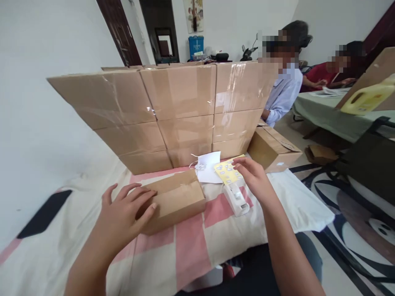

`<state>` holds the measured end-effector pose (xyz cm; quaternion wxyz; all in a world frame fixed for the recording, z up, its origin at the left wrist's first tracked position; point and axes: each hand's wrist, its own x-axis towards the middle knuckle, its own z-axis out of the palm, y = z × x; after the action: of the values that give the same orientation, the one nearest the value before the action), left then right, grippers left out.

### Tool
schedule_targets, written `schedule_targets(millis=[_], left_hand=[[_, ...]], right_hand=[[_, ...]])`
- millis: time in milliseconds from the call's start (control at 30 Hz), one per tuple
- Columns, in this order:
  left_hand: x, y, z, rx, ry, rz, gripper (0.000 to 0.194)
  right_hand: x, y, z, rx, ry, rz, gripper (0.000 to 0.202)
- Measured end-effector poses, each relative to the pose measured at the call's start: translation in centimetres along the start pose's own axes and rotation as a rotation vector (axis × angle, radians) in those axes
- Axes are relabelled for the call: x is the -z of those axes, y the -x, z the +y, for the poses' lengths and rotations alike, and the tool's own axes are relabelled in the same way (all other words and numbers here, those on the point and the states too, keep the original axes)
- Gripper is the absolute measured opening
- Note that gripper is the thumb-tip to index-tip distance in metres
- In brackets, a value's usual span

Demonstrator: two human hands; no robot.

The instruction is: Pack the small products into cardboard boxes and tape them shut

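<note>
A closed brown cardboard box [177, 199] lies on the cloth in front of me. My left hand [129, 205] rests at its left end with fingers spread, the fingertips on or just over the top. Over on the right, my right hand [251, 174] hovers by a yellow sheet with pale stickers [228, 172], its fingers stretched out; whether they touch the sheet I cannot tell. Beneath that sheet's near edge sits a white tape dispenser [236, 199]. A white paper [210, 166] with thin white strings [199, 165] lies to the left of the stickers.
Joined cardboard panels [185, 111] stand like a wall behind the things. Another carton [274, 148] stands at the right. A person in a light blue shirt [282, 96] is behind it; another in red [321, 76] sits at a green-covered table [324, 113] with a yellow jug [368, 98].
</note>
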<state>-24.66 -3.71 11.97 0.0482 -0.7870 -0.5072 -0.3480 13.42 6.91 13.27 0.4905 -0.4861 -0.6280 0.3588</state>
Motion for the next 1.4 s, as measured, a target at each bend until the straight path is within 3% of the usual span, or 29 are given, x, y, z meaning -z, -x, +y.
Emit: schedule_targets(millis=[100, 200, 233, 267, 333, 433, 500, 700, 833, 933, 1400], left_hand=[[-3.1, -2.5, 6.1, -0.027, 0.055, 0.093, 0.039], [-9.8, -4.5, 12.2, -0.125, 0.243, -0.065, 0.039], [-12.5, -4.9, 13.7, -0.128, 0.334, -0.063, 0.037], [-15.2, -5.0, 14.7, -0.111, 0.393, -0.074, 0.039], [-19.9, -5.0, 15.6, -0.05, 0.381, -0.11, 0.066], [-24.0, -4.4, 14.9, -0.014, 0.317, -0.181, 0.08], [-24.7, -4.1, 14.2, -0.002, 0.299, -0.213, 0.074], [-24.2, -4.2, 13.8, 0.008, 0.3, -0.238, 0.07], [-24.6, -4.1, 13.8, 0.014, 0.336, -0.171, 0.086], [-24.7, -3.9, 13.7, 0.038, 0.378, -0.115, 0.1], [-24.4, -3.6, 14.0, 0.065, 0.316, -0.135, 0.1]], right_hand=[[2.1, -0.4, 1.4, -0.072, 0.057, 0.001, 0.021], [3.0, 0.0, 3.4, -0.17, 0.101, -0.069, 0.019], [3.2, 0.2, 3.9, -0.19, 0.124, -0.109, 0.022], [3.3, 0.4, 4.3, -0.207, 0.142, -0.15, 0.025], [3.4, 1.1, 4.8, -0.247, 0.147, -0.215, 0.031], [3.6, 2.4, 5.2, -0.326, 0.132, -0.3, 0.036], [3.9, 3.2, 5.7, -0.364, 0.14, -0.357, 0.037], [4.3, 4.2, 8.3, -0.499, 0.056, -0.469, 0.045], [3.8, 4.1, 9.6, -0.558, -0.058, -0.518, 0.045], [3.3, 4.2, 9.7, -0.595, -0.044, -0.475, 0.046], [2.7, 5.1, 8.6, -0.555, -0.081, -0.355, 0.044]])
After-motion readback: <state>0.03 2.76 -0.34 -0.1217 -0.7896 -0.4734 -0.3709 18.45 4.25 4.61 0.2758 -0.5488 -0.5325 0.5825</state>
